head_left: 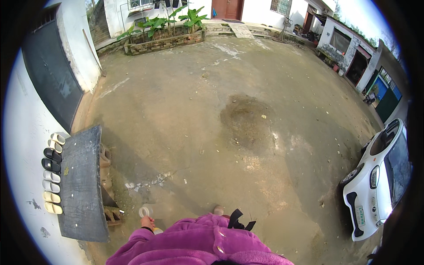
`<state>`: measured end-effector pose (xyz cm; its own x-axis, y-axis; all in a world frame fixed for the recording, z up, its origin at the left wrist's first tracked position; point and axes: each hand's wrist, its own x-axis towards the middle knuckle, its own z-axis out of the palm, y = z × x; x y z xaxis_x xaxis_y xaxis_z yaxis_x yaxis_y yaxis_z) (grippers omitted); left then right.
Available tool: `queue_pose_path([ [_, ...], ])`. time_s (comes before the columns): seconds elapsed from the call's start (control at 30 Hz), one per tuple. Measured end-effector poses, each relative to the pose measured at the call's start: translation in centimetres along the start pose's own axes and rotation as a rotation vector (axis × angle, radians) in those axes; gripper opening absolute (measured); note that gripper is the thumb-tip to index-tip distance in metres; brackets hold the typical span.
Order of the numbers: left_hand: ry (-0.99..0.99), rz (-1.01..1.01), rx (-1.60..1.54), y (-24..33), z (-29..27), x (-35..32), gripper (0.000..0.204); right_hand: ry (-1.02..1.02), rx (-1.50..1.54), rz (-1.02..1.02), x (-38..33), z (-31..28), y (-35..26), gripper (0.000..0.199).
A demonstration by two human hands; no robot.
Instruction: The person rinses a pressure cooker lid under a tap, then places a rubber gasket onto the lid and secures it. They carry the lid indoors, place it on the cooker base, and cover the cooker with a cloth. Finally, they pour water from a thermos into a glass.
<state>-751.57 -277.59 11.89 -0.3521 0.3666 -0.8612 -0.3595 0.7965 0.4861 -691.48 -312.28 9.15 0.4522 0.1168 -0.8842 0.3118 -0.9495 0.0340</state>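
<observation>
Near the bottom edge, my left hand (147, 221) is closed on a clear, round, cup-like thing (145, 212) with a pale ring at its end. It is small and see-through, so its exact kind is hard to make out. The hand hangs low beside my purple fleece sleeve, over the concrete ground. My right hand does not show; the purple coat (198, 243) fills the lower middle. The tip of a shoe (218, 210) sticks out past the coat's front, next to a black strap (240, 221).
A dark slab (81, 185) on hollow bricks (112, 215) stands close at left, with several pairs of slippers (51, 176) along the wall. A white car (375, 185) is parked at right. Farther off are a brick planter (165, 43), a grey door (51, 66) and a red-brown door (227, 9).
</observation>
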Motion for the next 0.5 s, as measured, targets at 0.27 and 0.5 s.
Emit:
queue_pose_path([
  [0.27,0.112,0.02,-0.093,8.3,11.9,1.1,0.011,0.845,0.67,-1.469,-16.4,-44.1,-50.8,0.016],
  [0.5,0.28,-0.132,-0.069,18.4,23.5,9.1,0.013,1.029,0.843,-2.588,-38.8,-56.5,-69.9,0.022],
])
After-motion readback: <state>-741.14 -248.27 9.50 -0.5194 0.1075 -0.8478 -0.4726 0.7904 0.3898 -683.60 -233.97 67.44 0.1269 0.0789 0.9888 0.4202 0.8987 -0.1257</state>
